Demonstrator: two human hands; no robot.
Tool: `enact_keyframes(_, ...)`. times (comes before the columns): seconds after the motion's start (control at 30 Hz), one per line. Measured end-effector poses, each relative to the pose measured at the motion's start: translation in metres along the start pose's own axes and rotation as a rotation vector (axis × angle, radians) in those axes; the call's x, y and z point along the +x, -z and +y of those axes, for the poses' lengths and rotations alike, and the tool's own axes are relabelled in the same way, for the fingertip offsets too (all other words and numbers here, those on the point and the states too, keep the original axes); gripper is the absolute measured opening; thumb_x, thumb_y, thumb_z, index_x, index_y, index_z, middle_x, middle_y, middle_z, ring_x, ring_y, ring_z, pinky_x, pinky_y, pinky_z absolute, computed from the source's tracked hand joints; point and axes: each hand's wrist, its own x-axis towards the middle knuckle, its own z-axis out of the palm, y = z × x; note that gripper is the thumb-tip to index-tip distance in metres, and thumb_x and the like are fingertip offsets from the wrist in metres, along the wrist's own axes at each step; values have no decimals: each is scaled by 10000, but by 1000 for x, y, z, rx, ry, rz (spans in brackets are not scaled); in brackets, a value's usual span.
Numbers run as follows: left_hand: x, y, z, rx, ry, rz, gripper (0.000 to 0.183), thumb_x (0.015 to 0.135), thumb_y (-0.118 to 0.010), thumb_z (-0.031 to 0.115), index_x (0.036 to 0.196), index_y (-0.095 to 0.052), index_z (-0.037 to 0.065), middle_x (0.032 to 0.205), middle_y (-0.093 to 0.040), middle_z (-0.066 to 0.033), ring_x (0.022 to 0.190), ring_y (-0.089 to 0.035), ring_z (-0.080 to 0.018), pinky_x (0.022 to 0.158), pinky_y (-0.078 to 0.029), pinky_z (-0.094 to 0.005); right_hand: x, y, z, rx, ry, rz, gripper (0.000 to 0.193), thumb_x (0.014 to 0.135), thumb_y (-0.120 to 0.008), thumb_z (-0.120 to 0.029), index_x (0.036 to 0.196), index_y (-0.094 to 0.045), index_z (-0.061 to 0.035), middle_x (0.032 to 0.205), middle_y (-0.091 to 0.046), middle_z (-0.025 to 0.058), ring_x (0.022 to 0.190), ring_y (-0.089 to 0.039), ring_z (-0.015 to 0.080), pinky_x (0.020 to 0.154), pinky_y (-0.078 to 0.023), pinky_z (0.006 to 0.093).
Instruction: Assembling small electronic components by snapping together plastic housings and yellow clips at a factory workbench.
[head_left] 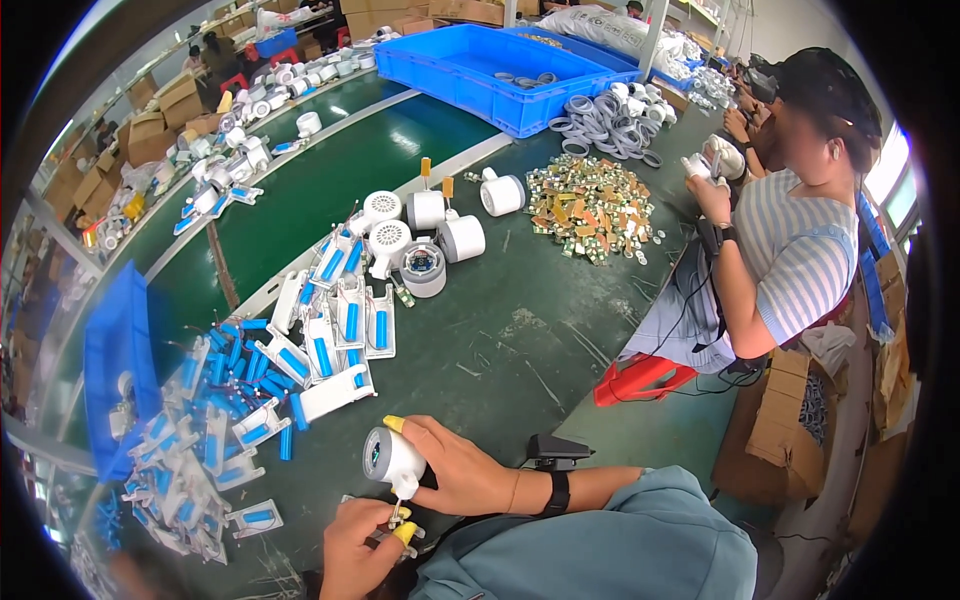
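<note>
My right hand (455,468) is closed around a white fan head (402,462), with a yellow cot on one fingertip. The fan head's round opening faces left, showing a dark inside with a circuit board, and its short stem points down. Just below, my left hand (360,548) pinches at the stem with yellow-covered fingertips. White edges of a part show around those fingers, but they hide most of it. Left of my hands lies a pile of white handle shells (322,345) with blue battery cells (287,440) and thin wires.
White fan heads (462,238) stand farther up the green table (480,345). Beyond are a heap of small circuit boards (585,205), grey rings (605,125) and a blue crate (450,60). Another blue bin (120,350) stands left. A co-worker (800,230) sits right, beside a red stool (640,380).
</note>
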Motion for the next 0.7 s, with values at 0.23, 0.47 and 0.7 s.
enact_keyframes(0.23, -23, 31, -16, -572, 231, 19, 236, 830, -685, -4, 1065, -672, -15, 954, -637, -50, 875, -572, -126, 753, -437, -256, 9, -3, -2, 7, 17, -137, 812, 718, -844, -255, 1362, -418, -5, 1272, -501, 197, 1182, -509, 369, 1017, -420, 403)
enact_keyframes(0.47, -55, 92, 0, -784, 336, 415, 215, 903, -669, 45, 1104, -655, -31, 1019, -684, -62, 893, -644, -128, 810, -492, -256, 10, 0, -14, 12, 41, -131, 847, 666, -813, -67, 1401, -399, 1, 1211, -560, 155, 1071, -606, 279, 956, -467, 380)
enact_keyframes(0.7, -96, 212, -42, -48, 354, 1099, 230, 912, -619, 174, 1061, -678, 9, 780, -597, 44, 661, -503, -29, 562, -334, -171, 3, -4, -6, -4, 19, -167, 775, 703, -770, -20, 1390, -413, -4, 1181, -570, 138, 1058, -612, 264, 951, -471, 360)
